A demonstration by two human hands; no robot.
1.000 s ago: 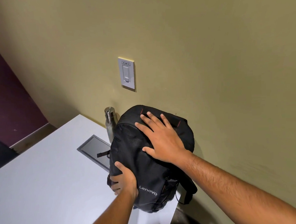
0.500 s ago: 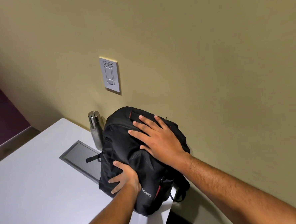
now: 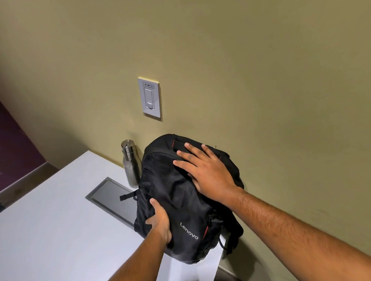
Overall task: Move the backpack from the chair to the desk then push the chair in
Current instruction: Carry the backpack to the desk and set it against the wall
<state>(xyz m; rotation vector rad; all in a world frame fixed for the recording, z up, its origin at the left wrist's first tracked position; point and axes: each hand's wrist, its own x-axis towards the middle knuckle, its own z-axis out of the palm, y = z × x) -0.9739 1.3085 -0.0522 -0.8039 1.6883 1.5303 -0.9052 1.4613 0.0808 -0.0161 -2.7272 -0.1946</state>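
The backpack [image 3: 183, 197] is being steadied on the desk [image 3: 44, 225], gripped by the left hand [image 3: 160, 223] and pressed under the flat, spread right hand [image 3: 206, 171].

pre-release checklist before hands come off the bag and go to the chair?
1. Backpack on desk: ok.
2. Seated clear of the desk corner: not ok, base and a strap overhang it.
3. Left hand on front, right hand flat on top, steadying: ok.
4. Steel bottle upright beside bag: ok; contact cannot tell.
5. Desk hatch uncovered: not ok, bag overlaps it.
6. Chair position: cannot tell, out of view.
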